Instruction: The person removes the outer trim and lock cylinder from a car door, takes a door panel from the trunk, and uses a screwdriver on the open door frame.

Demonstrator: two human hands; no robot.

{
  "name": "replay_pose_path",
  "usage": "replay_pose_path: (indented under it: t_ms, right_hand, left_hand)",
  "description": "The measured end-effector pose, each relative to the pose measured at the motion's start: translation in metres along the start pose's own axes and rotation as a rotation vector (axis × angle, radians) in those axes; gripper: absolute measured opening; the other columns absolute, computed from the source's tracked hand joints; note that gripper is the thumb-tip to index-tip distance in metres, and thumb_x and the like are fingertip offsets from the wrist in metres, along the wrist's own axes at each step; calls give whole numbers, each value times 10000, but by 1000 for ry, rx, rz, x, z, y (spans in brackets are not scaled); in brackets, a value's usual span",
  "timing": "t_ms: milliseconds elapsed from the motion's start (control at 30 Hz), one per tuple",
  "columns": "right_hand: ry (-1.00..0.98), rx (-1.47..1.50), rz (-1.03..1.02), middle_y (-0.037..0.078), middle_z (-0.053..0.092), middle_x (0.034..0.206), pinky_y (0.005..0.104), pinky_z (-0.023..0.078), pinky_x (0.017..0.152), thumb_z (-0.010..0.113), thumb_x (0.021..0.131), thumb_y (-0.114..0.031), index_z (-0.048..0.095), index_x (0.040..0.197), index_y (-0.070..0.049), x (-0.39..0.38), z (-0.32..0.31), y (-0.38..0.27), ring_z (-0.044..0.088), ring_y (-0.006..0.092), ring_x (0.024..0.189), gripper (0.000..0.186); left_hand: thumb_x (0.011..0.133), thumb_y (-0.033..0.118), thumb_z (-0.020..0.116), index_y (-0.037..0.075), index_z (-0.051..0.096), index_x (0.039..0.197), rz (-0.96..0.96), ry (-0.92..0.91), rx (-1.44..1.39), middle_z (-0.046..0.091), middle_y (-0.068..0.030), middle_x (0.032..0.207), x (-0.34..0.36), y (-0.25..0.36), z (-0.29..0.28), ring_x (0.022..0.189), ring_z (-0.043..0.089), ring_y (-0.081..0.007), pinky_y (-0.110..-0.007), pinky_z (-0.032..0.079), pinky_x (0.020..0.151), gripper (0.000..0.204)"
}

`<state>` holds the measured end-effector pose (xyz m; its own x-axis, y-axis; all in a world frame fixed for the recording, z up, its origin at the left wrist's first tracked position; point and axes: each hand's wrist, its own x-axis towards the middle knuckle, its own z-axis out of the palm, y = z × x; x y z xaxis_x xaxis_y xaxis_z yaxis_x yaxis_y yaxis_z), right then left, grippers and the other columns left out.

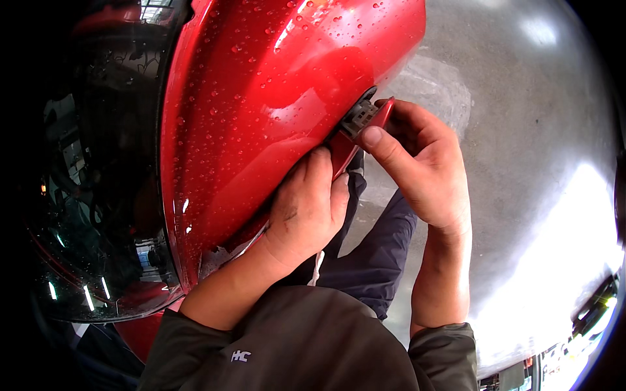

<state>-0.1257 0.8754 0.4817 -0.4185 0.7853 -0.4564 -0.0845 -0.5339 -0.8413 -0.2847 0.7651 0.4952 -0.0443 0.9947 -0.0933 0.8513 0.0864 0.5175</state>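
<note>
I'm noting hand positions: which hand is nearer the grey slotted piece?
Right. The right hand has its thumb close beside the grey slotted piece; the left hand is farther off, lower and to its left.

Vehicle workshop or garage, apparently indoors. The setting is indicated by the glossy red, water-beaded car body panel [248, 124] adjoining a large, dark, curved glass pane [111, 195], in which white tube-shaped light reflections [89, 298] appear; by the exposed small grey plastic fitting [360, 118] at the panel's edge; and by the smooth, stained grey concrete floor [521, 124] alongside.
</note>
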Motion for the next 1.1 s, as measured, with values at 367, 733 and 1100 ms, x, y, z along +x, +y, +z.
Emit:
replay_pose_path:
  t_ms: [367,733,1100]
  right_hand:
    - [-14,51,10,98,748,1062,287,565,885,771,958,-140,639,1267,68,0,-2,5,690,129,976,396]
    - [-52,10,59,123,745,1150,293,554,875,730,993,-150,595,1346,75,3,-7,1,688,150,1041,440]
    - [-41,1,92,142,745,1165,311,550,944,757,978,-163,626,1307,91,3,0,-5,687,169,1071,436]
  left_hand:
    - [958,89,658,-92,505,1280,-18,-7,-30,631,-308,999,2,1,0,857,641,-496,-514,531,757,400]
    - [928,82,659,-39,506,1161,-85,-55,-36,606,-290,957,6,2,-3,865,624,-499,-526,513,748,305]
    - [920,98,679,-51,490,1250,-124,-75,-27,620,-322,1044,4,1,-3,962,630,-511,-536,522,843,408]
